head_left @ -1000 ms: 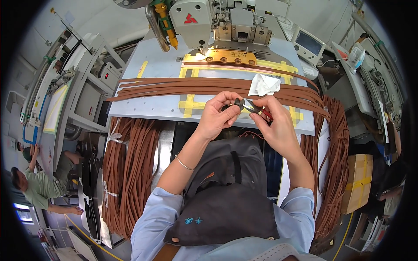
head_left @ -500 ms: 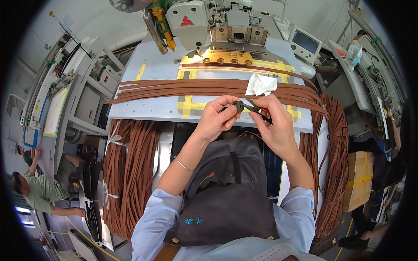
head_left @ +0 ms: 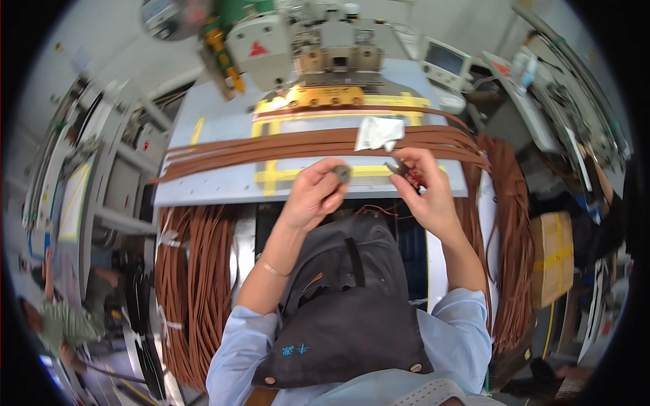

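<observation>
Left fingers (head_left: 325, 184) pinching round dark disc (head_left: 343, 174), right fingers (head_left: 406, 191) gripping pointed metal snips (head_left: 400, 168)

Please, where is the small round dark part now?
In the head view, the small round dark part is near the centre, held by the left hand, to the left of the right hand.

A pale blue-grey worktable (head_left: 217, 184) stands before an off-white wall (head_left: 467, 27), warm light (head_left: 281, 101) glowing over its rear. A metal-framed workbench (head_left: 125, 222) stands at left; a yellow line (head_left: 549, 328) marks the grey floor (head_left: 536, 340) at right.
</observation>
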Available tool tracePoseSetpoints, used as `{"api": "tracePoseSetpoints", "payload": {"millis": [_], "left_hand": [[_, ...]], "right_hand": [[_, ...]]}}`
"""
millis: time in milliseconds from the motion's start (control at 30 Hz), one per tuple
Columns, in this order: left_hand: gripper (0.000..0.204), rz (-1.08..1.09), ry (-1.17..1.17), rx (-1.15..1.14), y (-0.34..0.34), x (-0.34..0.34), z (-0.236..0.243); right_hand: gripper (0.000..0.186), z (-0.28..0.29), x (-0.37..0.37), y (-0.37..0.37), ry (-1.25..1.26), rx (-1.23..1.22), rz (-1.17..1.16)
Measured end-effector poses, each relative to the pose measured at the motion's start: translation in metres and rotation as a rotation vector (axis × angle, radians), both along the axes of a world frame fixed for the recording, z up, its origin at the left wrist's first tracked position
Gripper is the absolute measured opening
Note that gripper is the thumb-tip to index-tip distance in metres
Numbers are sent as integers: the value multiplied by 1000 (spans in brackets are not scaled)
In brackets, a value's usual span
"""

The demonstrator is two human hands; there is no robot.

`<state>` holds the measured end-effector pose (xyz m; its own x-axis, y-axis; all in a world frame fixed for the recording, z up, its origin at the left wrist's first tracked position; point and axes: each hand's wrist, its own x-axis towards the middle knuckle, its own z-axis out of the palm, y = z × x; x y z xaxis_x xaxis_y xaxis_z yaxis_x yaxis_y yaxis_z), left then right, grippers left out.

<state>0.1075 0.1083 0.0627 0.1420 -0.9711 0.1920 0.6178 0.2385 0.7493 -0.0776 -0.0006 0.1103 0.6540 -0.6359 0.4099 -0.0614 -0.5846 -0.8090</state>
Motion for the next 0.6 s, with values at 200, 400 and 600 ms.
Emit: {"api": "tracePoseSetpoints", "payload": {"millis": [200,400,600], "left_hand": [[18,119,-95,132,40,22,-1],[17,114,-141,242,48,45,0],[20,113,-161,215,29,77,0]], "right_hand": [[10,-26,-73,-37,-51,658,113],[31,-36,-131,-49,-6,723,-234],[23,-25,-125,-67,90,807,-328]]}}
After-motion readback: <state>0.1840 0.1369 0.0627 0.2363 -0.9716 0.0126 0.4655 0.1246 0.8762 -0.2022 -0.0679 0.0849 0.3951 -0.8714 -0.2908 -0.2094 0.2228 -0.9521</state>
